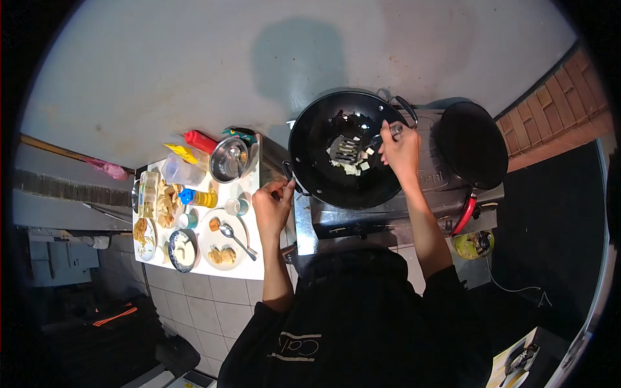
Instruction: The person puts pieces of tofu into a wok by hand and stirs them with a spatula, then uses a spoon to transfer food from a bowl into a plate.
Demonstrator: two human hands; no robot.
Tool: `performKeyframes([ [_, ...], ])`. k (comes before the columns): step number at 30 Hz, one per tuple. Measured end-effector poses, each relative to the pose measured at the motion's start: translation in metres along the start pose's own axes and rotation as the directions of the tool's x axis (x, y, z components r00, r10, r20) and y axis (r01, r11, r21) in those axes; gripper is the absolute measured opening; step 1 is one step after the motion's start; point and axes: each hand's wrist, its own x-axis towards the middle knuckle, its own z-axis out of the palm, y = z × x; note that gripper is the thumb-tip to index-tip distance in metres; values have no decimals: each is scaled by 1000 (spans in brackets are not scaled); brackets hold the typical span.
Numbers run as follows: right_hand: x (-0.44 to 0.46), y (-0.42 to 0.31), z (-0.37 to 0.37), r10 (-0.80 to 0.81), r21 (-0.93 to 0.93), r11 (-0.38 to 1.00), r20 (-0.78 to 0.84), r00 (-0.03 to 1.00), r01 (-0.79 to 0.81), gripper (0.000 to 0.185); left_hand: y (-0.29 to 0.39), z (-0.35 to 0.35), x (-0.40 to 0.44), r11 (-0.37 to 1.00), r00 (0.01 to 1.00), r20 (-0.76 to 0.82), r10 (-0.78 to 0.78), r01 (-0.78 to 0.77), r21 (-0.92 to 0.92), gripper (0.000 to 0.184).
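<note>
A large black wok (pixel 317 174) sits on the stove, with small white cubes (pixel 352 169) of food near its middle. My right hand (pixel 401 155) is closed around the handle of a slotted spatula (pixel 345 150), whose dark blade rests in the wok beside the cubes. At the wok's left side, my left hand (pixel 273 202) is closed on the wok handle (pixel 288 171). What the cubes are made of is too small to tell.
A black frying pan (pixel 472 142) with a red handle stands right of the wok on the stove (pixel 430 187). On the white table (pixel 255 268) at left are a steel bowl (pixel 223 158), a plate (pixel 206 242) with food and a spoon, and a yellow bottle (pixel 206 198) with a blue cap.
</note>
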Motion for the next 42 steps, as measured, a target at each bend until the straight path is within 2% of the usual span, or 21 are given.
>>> performKeyframes([
  [5,-14,-13,-23,42,-53,998,0,999,-42,33,3,-2,0,1000,1000,13,0,1,-29,22],
  [7,-15,-15,-35,-10,-70,998,0,1000,10,33,1,-3,1,1000,999,33,9,-9,6,23],
  [9,-14,-14,-45,6,-72,997,-17,1000,-7,33,2,-3,1,1000,999,32,12,-12,4,23],
  [11,-14,-25,-55,-99,-85,992,-20,995,97,32,2,-3,0,1000,999,34,13,-13,0,23],
  [13,-12,-23,-56,-107,-116,988,-16,994,105,32,2,-2,0,999,999,33,16,-15,-34,23],
  [16,-9,-25,-46,-80,-86,993,-31,996,77,32,2,-2,0,998,998,16,52,-52,-30,23],
  [18,-8,-16,-31,-41,29,999,-49,998,42,30,2,-3,-2,999,999,20,33,-32,-30,22],
  [19,-8,-10,-25,-43,28,999,-50,998,44,30,3,-2,-2,999,1000,27,15,-14,-31,22],
  [21,-6,-2,-15,2,110,994,35,999,-6,31,4,-3,-3,999,1000,26,17,-16,-30,22],
  [26,-7,-3,-19,4,21,1000,87,996,-5,32,2,-4,-3,999,999,12,36,-36,-20,22],
  [33,4,-5,-36,-54,24,998,-20,998,54,34,3,-3,-4,999,999,10,38,-38,-7,21],
  [35,9,-3,-34,-18,101,995,-85,996,27,35,3,-2,-4,999,999,0,53,-53,-7,21],
  [39,13,10,-25,-12,114,993,-89,996,22,36,-1,0,-3,999,999,-2,49,-49,-4,23],
  [42,3,8,-24,53,41,998,-71,996,-50,38,-3,-1,-2,999,999,-4,48,-48,1,24],
])
